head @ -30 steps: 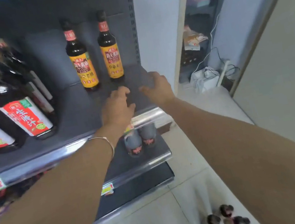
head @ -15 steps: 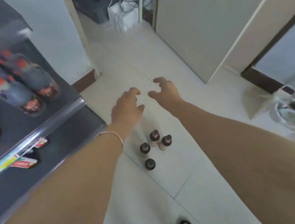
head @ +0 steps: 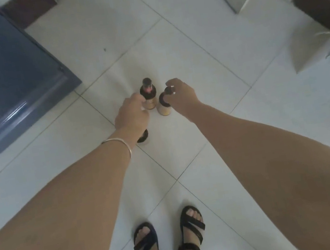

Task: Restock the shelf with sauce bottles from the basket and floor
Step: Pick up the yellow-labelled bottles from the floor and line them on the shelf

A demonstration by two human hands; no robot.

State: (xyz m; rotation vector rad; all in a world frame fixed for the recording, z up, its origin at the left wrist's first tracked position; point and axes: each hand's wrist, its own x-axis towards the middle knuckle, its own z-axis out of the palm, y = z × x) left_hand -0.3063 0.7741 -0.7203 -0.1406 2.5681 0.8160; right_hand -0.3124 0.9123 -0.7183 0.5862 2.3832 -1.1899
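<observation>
On the tiled floor (head: 202, 56), the right hand (head: 183, 97) pinches one soy sauce bottle (head: 164, 105) by its cap. The left hand (head: 131, 115) seems curled round a hidden bottle neck. The middle bottle (head: 148, 93) stands between them; a knuckle could topple it.

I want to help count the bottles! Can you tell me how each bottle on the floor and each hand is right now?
Far bottle: upright on the floor, capped, untouched.
Right bottle: upright, capped, right hand closing around its neck.
Near bottle: on the floor, mostly hidden beneath the left wrist.
Left hand: curled, lowered beside the far bottle; what it holds is hidden.
Shelf base: blurred, contents unclear.
</observation>
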